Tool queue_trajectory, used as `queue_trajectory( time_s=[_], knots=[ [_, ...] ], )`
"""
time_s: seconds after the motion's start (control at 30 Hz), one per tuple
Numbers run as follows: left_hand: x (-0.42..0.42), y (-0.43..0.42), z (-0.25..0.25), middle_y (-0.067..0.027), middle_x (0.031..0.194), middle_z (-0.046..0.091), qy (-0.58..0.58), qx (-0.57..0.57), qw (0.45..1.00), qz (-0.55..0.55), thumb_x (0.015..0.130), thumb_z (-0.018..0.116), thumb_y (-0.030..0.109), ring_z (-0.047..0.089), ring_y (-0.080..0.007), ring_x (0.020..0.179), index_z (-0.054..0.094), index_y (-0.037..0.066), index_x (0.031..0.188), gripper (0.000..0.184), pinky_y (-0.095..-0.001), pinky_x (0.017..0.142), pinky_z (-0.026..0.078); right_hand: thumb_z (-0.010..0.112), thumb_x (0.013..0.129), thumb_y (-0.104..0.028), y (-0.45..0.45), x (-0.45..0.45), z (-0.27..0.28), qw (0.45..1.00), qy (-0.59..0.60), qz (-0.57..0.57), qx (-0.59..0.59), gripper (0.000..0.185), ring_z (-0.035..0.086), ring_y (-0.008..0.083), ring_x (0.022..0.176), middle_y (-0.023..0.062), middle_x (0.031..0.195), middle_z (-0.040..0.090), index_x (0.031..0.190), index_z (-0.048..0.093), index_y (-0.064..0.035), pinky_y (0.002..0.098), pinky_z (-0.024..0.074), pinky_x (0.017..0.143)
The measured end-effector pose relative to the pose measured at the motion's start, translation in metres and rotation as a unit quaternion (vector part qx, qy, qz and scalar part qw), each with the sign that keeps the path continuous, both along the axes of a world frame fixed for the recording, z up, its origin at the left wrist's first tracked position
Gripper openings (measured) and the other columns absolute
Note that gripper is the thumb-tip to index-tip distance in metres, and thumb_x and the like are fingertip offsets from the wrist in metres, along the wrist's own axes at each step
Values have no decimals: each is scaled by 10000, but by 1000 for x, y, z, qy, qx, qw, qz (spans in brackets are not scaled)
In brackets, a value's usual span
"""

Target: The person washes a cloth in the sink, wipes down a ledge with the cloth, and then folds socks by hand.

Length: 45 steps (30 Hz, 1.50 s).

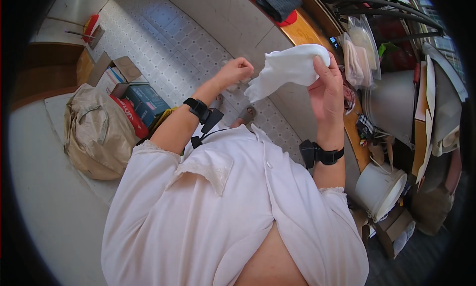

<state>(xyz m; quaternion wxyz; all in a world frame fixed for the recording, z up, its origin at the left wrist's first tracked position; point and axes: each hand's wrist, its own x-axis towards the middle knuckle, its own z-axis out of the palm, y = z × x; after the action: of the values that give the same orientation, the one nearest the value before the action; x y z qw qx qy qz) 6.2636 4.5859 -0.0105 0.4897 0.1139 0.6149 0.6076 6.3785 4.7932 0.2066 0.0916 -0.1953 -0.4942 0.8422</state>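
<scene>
My right hand (328, 85) grips a limp white sock (290, 68) between thumb and fingers. Its rounded end lies at my fingers, and the narrower, uneven end hangs toward the left. My left hand (238, 70) is closed, a short gap away from the sock's loose end. A pale, crumpled, see-through piece (233, 86) shows just under the left fingers; whether they hold it is unclear. Black bands with small boxes sit on both wrists.
On the left, a beige bag (94, 132) rests beside a teal box (146, 103) and an open carton (126, 68). A wooden shelf (287, 28) runs along the right, with plastic packets (359, 58) and a white bucket (379, 187). Below lies patterned floor (168, 43).
</scene>
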Motion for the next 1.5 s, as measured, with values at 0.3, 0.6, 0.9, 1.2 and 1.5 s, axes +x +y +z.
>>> queue_trajectory(
  time_s=[0.3,0.6,0.9,1.2,1.5],
  knots=[
    [36,31,13,-178,1307,701,-389,58,919,-15,1042,428,699,706,-260,1178,637,7,1333,779,-389,1054,536,818,888,-138,-8,36,21,965,-2,242,101,347,586,71,968,-17,1088,646,1166,623,-65,242,457,867],
    [37,45,-28,-82,1355,672,-375,99,908,156,1066,536,129,672,-206,1202,555,35,1398,346,-389,1049,536,860,840,-158,13,70,-3,879,-75,468,48,358,602,89,1005,-7,1077,675,1134,686,-53,265,465,909],
    [38,32,51,-41,1271,693,-139,110,982,65,1015,589,91,684,-138,1060,592,21,1404,395,-303,965,528,776,966,-245,44,53,-126,896,-292,163,294,318,657,125,1027,28,1100,723,1190,733,-24,301,526,928],
    [38,8,66,59,1081,727,38,25,998,32,1067,625,209,581,-11,860,627,41,1411,383,-208,697,434,790,950,-251,1,17,-147,913,-253,107,303,256,641,100,857,-1,930,723,1078,739,-35,255,504,788],
    [52,-11,49,8,1164,716,-82,38,991,94,1077,603,259,610,-65,960,692,53,1342,347,-247,830,489,784,934,-164,-18,28,-152,952,-260,-17,159,166,619,101,842,14,943,685,1000,686,-47,260,503,770]
  ],
)
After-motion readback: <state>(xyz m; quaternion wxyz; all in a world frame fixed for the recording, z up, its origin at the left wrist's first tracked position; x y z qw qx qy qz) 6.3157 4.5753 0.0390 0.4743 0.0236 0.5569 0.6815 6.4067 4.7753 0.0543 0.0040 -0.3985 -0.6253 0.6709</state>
